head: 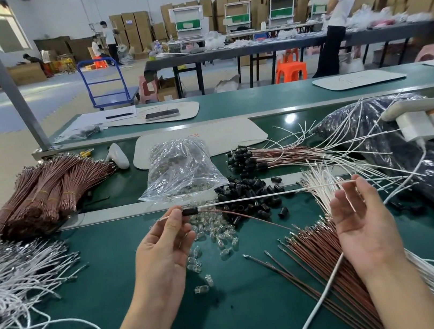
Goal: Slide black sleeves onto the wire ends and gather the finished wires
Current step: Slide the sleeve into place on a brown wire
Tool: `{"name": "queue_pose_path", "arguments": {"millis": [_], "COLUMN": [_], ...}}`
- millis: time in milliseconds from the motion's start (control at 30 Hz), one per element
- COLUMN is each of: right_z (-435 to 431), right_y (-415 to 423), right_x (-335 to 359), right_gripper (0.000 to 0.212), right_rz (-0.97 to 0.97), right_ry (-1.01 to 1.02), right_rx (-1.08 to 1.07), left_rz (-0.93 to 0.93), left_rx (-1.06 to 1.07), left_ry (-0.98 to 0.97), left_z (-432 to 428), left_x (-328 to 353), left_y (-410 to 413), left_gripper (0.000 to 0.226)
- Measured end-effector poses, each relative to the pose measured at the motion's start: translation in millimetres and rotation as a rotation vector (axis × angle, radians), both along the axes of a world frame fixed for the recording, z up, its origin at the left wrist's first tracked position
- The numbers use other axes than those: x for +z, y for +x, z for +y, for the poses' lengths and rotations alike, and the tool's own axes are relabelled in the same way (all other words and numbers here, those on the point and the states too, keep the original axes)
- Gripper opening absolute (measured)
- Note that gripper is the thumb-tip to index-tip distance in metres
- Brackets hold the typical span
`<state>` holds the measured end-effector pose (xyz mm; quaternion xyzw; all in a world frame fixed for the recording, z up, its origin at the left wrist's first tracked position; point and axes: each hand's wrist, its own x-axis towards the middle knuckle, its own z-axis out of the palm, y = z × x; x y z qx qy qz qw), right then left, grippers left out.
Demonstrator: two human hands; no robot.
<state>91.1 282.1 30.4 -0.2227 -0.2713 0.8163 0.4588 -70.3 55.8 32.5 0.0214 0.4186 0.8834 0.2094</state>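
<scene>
Holding in the left hand (164, 254): we pinch the black sleeve (190, 211) at its left end between thumb and forefinger, with the other fingers loosely curled beneath and the palm turned up.
Holding in the right hand (365, 223): we pinch the white wire (271, 194) between thumb and forefinger tip, the remaining fingers relaxed and the palm facing us.
White wire: it runs nearly level from the sleeve's right end across to our right fingertips, lifted off the green surface (246, 314).
Brown wire (246, 215): it leaves the same end of the sleeve and droops rightward down to the surface.
Loose sleeves (247, 188): we see a black heap just behind the held wire, between our two hands.
Finished wires (265, 157): a sheaf with black sleeves on its left ends lies farther back, right of centre.
Clear bulbs (221, 238): they are scattered on the surface just right of our left hand.
Plastic bag (179, 167): it is transparent and sits behind the bulbs; we cannot tell its contents.
Brown bundles (40, 193): they are tied and stacked at the far left.
Bare brown wires (326, 266): they fan out under and beside our right hand.
Loose white wires (16, 279): a tangled mass lies at the left edge.
</scene>
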Motion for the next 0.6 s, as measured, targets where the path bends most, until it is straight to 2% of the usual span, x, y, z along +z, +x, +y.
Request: {"name": "queue_pose_path", "arguments": {"millis": [600], "right_z": [1.7], "right_y": [0.3], "right_x": [3.8], "right_gripper": [0.016], "right_rz": [0.15], "right_ry": [-0.184], "right_rx": [-0.023], "left_rz": [-0.203], "left_rx": [0.001], "left_ry": [0.153], "left_z": [3.1], "left_x": [-6.6], "left_y": [-1.2], "left_gripper": [0.012]}}
